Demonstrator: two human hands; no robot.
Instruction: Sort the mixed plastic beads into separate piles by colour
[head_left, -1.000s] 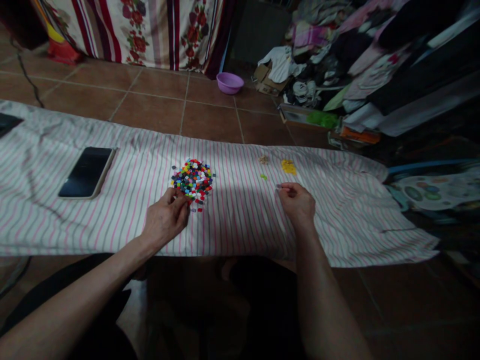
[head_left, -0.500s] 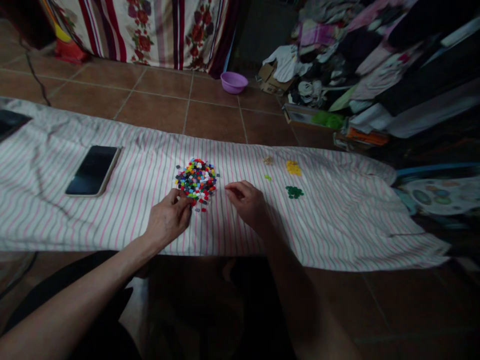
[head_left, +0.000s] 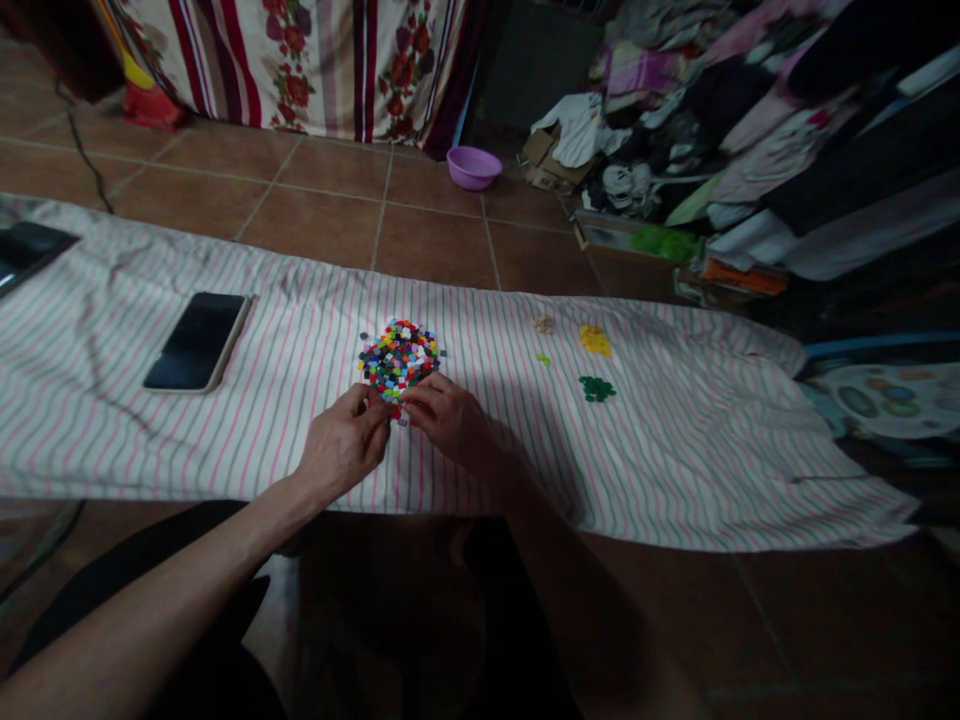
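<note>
A pile of small mixed-colour pieces (head_left: 399, 355) lies on the striped cloth (head_left: 300, 330). At the pile's near left edge is my left hand (head_left: 349, 440), its fingers pinched together. My right hand (head_left: 450, 420) touches the near right edge, thumb and forefinger closed close to the left fingertips. Whatever either hand holds is too small to make out. To the right lie separate groups: dark green pieces (head_left: 597, 389), yellow pieces (head_left: 595, 340), beige pieces (head_left: 543, 325) and a few light green pieces (head_left: 543, 359).
A phone (head_left: 196, 342) lies left of the pile, and another dark device (head_left: 30, 250) at the far left. Beyond the cloth, a purple basin (head_left: 473, 168) stands on the tiled floor near heaped clothes (head_left: 577, 130). A patterned tray (head_left: 892, 400) is at the right.
My right hand has moved left to the pile's near edge, close to my left hand. The left hand stays at the pile. The whole view has shifted slightly.
</note>
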